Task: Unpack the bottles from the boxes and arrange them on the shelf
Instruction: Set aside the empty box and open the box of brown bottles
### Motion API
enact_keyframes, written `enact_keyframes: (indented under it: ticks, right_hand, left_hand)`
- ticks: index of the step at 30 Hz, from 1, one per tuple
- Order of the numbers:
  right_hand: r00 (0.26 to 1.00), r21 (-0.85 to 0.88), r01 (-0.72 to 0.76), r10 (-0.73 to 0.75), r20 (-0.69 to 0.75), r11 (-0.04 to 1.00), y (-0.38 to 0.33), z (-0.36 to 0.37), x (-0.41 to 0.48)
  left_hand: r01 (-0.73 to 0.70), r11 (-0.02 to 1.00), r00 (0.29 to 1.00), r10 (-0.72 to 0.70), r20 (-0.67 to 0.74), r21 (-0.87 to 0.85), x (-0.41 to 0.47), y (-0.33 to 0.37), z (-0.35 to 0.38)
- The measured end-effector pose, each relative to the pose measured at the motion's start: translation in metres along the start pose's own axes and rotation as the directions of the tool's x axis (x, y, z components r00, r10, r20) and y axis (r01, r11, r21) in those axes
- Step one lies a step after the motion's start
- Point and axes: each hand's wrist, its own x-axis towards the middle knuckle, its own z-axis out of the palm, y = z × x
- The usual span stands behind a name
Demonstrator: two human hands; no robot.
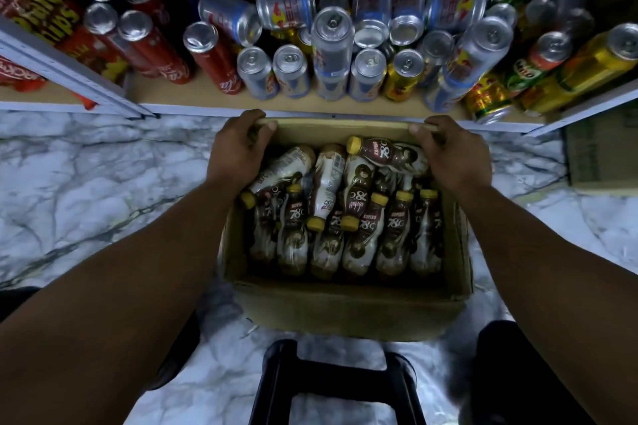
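Observation:
An open cardboard box (348, 310) stands on the marble floor right in front of the low shelf (207, 103). It is full of brown-and-white coffee bottles (359, 238) with yellow caps; several stand upright and several lie on top. My left hand (238, 148) grips the box's far rim at its left corner, fingers curled over the edge. My right hand (452, 155) grips the same far rim at its right corner. One lying bottle (383, 152) sits just under my right hand.
The shelf holds crowded drink cans: red cans (148, 45) at left, silver-blue cans (331, 52) in the middle, yellow and green cans (538, 79) at right. Another carton (600, 155) sits at right on the floor. A black stool (338, 383) is below me.

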Motion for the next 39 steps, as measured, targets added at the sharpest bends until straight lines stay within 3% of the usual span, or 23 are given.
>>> enact_keyframes:
  ticks: [10,19,26,35,39]
  right_hand:
    - [0.999,-0.03,0.006,-0.007,-0.044,1.0,-0.009,-0.005,0.032]
    - [0.997,-0.004,-0.048,0.048,-0.062,0.999,-0.02,-0.013,0.004]
    - [0.981,0.094,0.094,-0.076,-0.178,0.991,-0.032,-0.027,-0.052]
    - [0.998,0.188,0.012,-0.001,-0.059,0.982,-0.047,-0.014,-0.111]
    - [1.0,0.142,0.008,-0.008,0.002,0.99,-0.041,-0.001,-0.109]
  left_hand:
    - [-0.095,0.995,0.995,0.095,-0.041,0.01,0.039,0.005,0.002]
    - [-0.085,0.996,0.992,0.087,-0.089,0.023,0.011,0.02,-0.009]
    - [-0.089,0.996,0.99,0.087,-0.112,-0.006,-0.037,0.041,-0.031]
    - [-0.116,0.992,0.993,0.116,-0.011,0.048,-0.093,0.037,-0.035]
    - [-0.123,0.978,0.992,0.119,0.036,0.169,-0.088,0.031,-0.023]
